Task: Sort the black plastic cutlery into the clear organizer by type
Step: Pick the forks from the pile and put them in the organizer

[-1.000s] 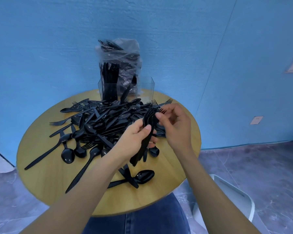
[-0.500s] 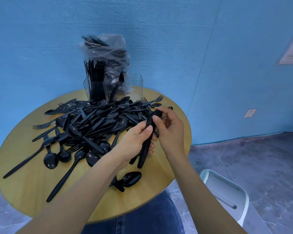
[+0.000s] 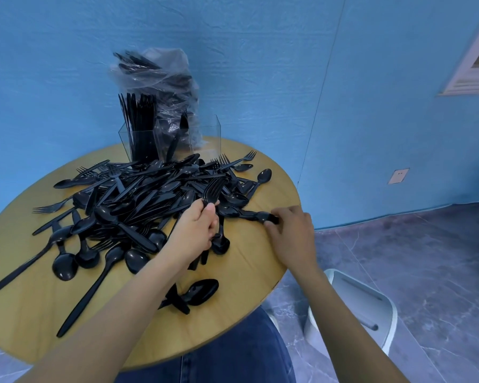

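**Forks bunched in left hand, right hand pinching a handle at pile edge**

Head view. Round wooden table [image 3: 246,275] against blue wall [image 3: 260,64]. Big loose pile of black plastic cutlery [image 3: 150,200] spread over table centre and left: forks, spoons, knives mixed, overlapping. Stray spoons [image 3: 64,265] and a long knife [image 3: 90,297] lying apart on near-left side. One spoon [image 3: 201,291] alone near front edge, crossed over another short piece.

Left hand [image 3: 197,230] over right side of pile, fingers curled round a bundle of forks [image 3: 212,190], tines pointing up and away, handles sticking out below the palm. Exact count of forks in bundle unclear.

Right hand [image 3: 291,233] at right edge of pile, low on table, fingertips pinching end of a black utensil handle [image 3: 256,215] lying flat; type of that piece unclear, head buried under pile.

Clear organizer [image 3: 208,134] at far edge of table, behind pile, touching it. Left compartment packed with upright black cutlery [image 3: 140,125], likely knives. Middle compartment with a single fork [image 3: 177,134] leaning. Right compartment see-through, contents unclear.

Clear plastic bag [image 3: 161,76] of more black cutlery standing behind organizer against wall.

Blue jeans [image 3: 233,352] below table edge. White bin [image 3: 362,302] on grey floor [image 3: 412,258] to right. Wall socket [image 3: 398,176] on right wall.
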